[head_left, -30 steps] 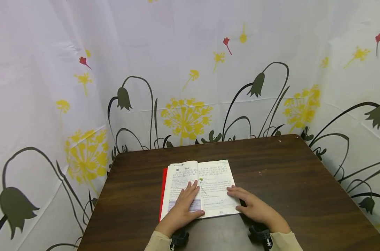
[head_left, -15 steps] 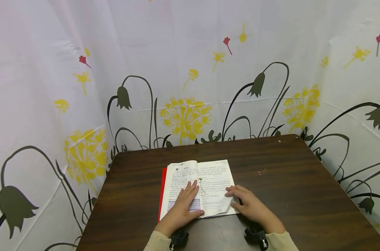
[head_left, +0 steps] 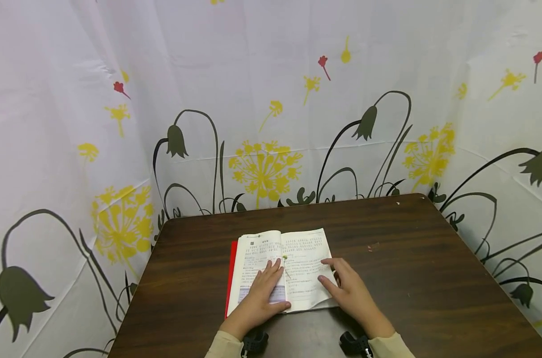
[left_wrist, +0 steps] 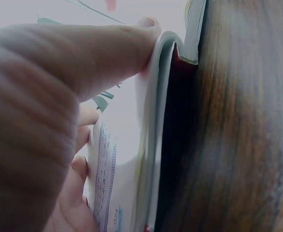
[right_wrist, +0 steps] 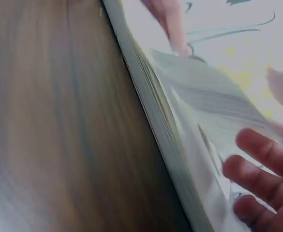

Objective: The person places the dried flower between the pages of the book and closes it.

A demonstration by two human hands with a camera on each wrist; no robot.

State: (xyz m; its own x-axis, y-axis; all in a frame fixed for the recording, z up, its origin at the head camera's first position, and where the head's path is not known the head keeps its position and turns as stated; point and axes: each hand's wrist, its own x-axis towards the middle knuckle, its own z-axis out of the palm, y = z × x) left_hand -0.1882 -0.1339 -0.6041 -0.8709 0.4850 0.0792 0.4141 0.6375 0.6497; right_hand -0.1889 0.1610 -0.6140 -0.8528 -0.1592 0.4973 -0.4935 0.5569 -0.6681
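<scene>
An open book with printed text lies on the table. My left hand rests flat on its left page, fingers spread and thumb across the lower middle by the fold. At the right page's outer edge is my right hand, thumb and index finger apart. In the right wrist view a page is raised and bowed off the stack, with my loosely bent fingers beside it. A small yellow-green flower shape with a thin stem shows near the fold.
The dark wood-grain table extends around the book. A red cover edge shows along the book's left side. Behind the table hangs a white curtain printed with flowers. Each wrist wears a black strap.
My right hand has moved slightly left and turned, its thumb and index finger now more spread. The right page's lower corner, flat at first, has lifted. My left hand stays in place.
</scene>
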